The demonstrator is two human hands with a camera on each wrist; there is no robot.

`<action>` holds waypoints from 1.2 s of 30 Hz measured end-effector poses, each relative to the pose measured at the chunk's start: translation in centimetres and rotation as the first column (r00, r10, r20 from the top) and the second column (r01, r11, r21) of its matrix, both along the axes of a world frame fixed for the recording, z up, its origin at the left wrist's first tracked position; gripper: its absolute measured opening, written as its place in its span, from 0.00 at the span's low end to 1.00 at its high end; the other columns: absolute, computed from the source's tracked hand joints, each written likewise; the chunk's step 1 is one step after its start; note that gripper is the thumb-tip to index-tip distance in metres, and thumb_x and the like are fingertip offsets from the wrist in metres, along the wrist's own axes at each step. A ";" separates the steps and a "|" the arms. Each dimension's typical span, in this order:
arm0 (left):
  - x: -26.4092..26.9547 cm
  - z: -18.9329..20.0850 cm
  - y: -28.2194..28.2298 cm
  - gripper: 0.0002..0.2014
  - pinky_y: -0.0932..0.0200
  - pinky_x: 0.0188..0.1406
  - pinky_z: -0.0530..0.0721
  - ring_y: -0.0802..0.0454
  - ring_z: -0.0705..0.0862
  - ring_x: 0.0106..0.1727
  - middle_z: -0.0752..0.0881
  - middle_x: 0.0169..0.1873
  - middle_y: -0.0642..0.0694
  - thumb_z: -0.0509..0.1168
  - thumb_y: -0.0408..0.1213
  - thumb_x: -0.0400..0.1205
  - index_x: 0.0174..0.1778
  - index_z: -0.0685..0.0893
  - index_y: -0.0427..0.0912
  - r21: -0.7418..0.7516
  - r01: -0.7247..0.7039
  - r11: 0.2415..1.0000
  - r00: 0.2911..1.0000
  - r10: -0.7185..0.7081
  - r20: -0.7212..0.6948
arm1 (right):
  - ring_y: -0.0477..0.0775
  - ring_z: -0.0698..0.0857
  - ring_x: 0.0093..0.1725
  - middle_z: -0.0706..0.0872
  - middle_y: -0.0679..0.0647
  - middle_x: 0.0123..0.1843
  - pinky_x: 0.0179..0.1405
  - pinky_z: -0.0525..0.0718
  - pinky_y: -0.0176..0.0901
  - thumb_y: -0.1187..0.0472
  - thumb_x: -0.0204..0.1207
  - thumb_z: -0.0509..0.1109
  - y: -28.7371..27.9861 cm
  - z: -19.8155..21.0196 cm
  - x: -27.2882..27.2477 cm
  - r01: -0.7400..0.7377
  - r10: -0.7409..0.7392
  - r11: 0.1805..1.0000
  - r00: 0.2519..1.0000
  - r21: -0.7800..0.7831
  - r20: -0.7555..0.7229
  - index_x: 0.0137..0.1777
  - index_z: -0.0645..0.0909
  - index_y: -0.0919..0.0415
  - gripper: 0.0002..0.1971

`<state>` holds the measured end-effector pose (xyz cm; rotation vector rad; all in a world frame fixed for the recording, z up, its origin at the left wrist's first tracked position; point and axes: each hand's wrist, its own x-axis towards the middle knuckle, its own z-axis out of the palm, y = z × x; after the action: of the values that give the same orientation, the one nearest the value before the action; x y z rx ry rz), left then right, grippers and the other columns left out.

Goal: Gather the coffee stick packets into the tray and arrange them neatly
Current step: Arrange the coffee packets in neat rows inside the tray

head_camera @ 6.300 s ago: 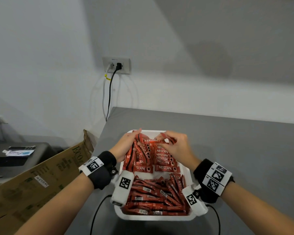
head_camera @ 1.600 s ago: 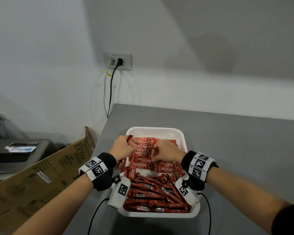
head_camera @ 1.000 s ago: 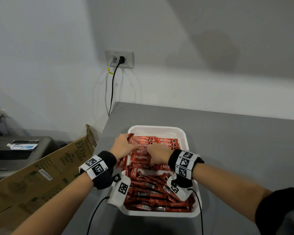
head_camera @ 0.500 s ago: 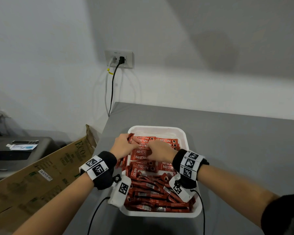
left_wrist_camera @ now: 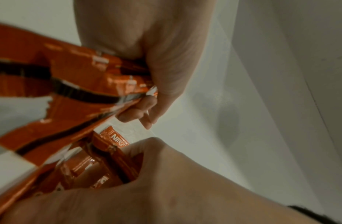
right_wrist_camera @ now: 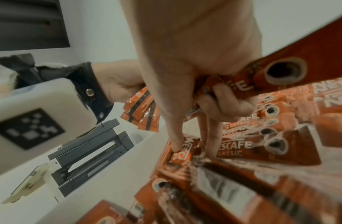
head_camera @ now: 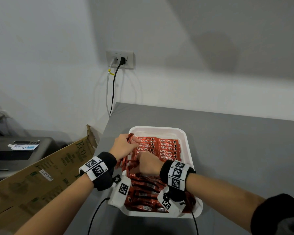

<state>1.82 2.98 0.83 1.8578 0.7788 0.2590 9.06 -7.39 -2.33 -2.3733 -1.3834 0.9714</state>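
- So, from the head cam my right hand (head_camera: 148, 162) covers the middle of the white tray (head_camera: 187, 143), and you can't see what sits under it.
- Wrist cameras are both blurry; print on the nearer packets is smeared and mostly unreadable.
- Left wrist cam shows what the head cam doesn't: my left hand (left_wrist_camera: 147, 50) has its fingers (left_wrist_camera: 134, 112) curled round a bundle of packets (left_wrist_camera: 70, 78), edge on, at the tray's left wall.
- Right wrist cam shows my right grip clenched on one packet (right_wrist_camera: 281, 71) against the palm, while a straight fingertip (right_wrist_camera: 175, 145) presses on a packet lying in the tray.
- Only that view catches the grey machine (right_wrist_camera: 93, 153) past the tray's side.
- Coffee sticks (head_camera: 167, 148) are red, with white NESCAFE lettering and a little cup picture. At the far end they lie in neat rows, label up.
- Near end is a loose heap (head_camera: 146, 192), barcodes showing, partly hidden by my wrist cameras.
- Tray sits on the grey surface (head_camera: 236, 150), with a cardboard box (head_camera: 41, 175) off its left edge.
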 end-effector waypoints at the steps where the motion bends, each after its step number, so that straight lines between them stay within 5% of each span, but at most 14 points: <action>1: 0.0 0.0 0.0 0.04 0.71 0.21 0.77 0.64 0.74 0.17 0.80 0.28 0.48 0.68 0.27 0.77 0.45 0.86 0.36 0.001 0.004 1.000 1.000 -0.004 0.001 | 0.57 0.85 0.40 0.88 0.60 0.45 0.42 0.86 0.49 0.51 0.73 0.75 0.0 -0.2 0.0 0.026 -0.026 1.000 0.999 0.012 -0.040 0.52 0.81 0.69 0.20; 7: 0.2 0.0 -0.1 0.04 0.70 0.26 0.75 0.59 0.75 0.24 0.83 0.32 0.46 0.68 0.28 0.77 0.41 0.85 0.41 0.002 0.026 1.000 1.000 -0.026 0.006 | 0.51 0.83 0.41 0.84 0.53 0.43 0.40 0.82 0.39 0.57 0.68 0.80 -0.4 -0.6 0.1 0.146 -0.119 0.983 0.969 0.115 -0.218 0.38 0.75 0.55 0.14; 10: 0.2 0.1 -0.2 0.04 0.72 0.22 0.75 0.57 0.75 0.23 0.83 0.33 0.43 0.68 0.27 0.77 0.41 0.85 0.40 -0.009 0.030 1.000 0.999 -0.030 0.018 | 0.56 0.85 0.44 0.87 0.58 0.45 0.48 0.87 0.51 0.54 0.65 0.82 -0.2 -1.1 0.0 0.140 -0.119 0.987 0.969 0.083 -0.218 0.41 0.78 0.58 0.15; 13: 0.1 0.1 -0.1 0.03 0.72 0.21 0.76 0.62 0.75 0.19 0.83 0.33 0.44 0.68 0.28 0.77 0.42 0.85 0.40 -0.011 0.033 0.999 0.999 -0.033 0.020 | 0.54 0.82 0.43 0.84 0.56 0.46 0.48 0.86 0.47 0.52 0.63 0.83 -0.1 -1.4 -0.2 0.136 -0.130 0.991 0.962 0.008 -0.239 0.45 0.77 0.60 0.20; 17: 0.1 0.1 -0.1 0.03 0.72 0.20 0.75 0.65 0.74 0.16 0.82 0.32 0.45 0.68 0.28 0.78 0.43 0.85 0.39 -0.014 0.045 0.999 0.999 -0.044 0.021 | 0.56 0.84 0.53 0.85 0.58 0.58 0.56 0.85 0.47 0.52 0.62 0.83 -0.3 -1.2 -0.4 0.167 -0.172 0.985 0.945 -0.042 -0.279 0.62 0.77 0.65 0.32; 24: 0.0 0.2 -0.1 0.03 0.71 0.22 0.76 0.63 0.75 0.19 0.83 0.32 0.47 0.67 0.29 0.79 0.43 0.85 0.40 -0.016 0.044 0.999 0.999 -0.044 0.022 | 0.56 0.85 0.56 0.87 0.58 0.56 0.56 0.84 0.43 0.60 0.64 0.83 -0.6 -0.6 -0.3 0.165 -0.170 0.985 0.912 -0.046 -0.374 0.59 0.80 0.64 0.24; 27: -0.1 0.2 0.0 0.04 0.72 0.21 0.75 0.66 0.76 0.17 0.83 0.31 0.48 0.67 0.29 0.79 0.46 0.85 0.36 -0.023 0.040 0.999 0.999 -0.039 0.023 | 0.52 0.85 0.54 0.89 0.57 0.54 0.53 0.83 0.37 0.63 0.67 0.81 -1.0 0.0 -0.4 0.136 -0.122 0.991 0.897 0.002 -0.426 0.50 0.85 0.61 0.12; 30: -0.1 0.2 0.0 0.04 0.71 0.22 0.75 0.67 0.76 0.16 0.81 0.27 0.50 0.67 0.29 0.79 0.47 0.86 0.35 -0.016 0.036 0.999 0.999 -0.036 0.017 | 0.55 0.86 0.58 0.89 0.58 0.56 0.65 0.81 0.47 0.61 0.68 0.80 -1.3 0.5 -0.5 0.096 -0.071 0.995 0.899 0.037 -0.432 0.56 0.85 0.65 0.17; 36: -0.5 0.0 0.4 0.05 0.69 0.22 0.76 0.65 0.75 0.18 0.86 0.33 0.45 0.65 0.29 0.79 0.45 0.86 0.34 -0.016 0.051 0.999 0.999 -0.051 0.015 | 0.57 0.87 0.57 0.88 0.60 0.57 0.64 0.82 0.52 0.62 0.69 0.79 -2.4 0.5 -0.5 0.138 -0.044 0.978 0.866 0.153 -0.498 0.60 0.82 0.67 0.20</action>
<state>1.30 3.41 0.87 1.8559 0.7204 0.2333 8.61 -9.80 -1.81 -1.8548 -1.0956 1.2499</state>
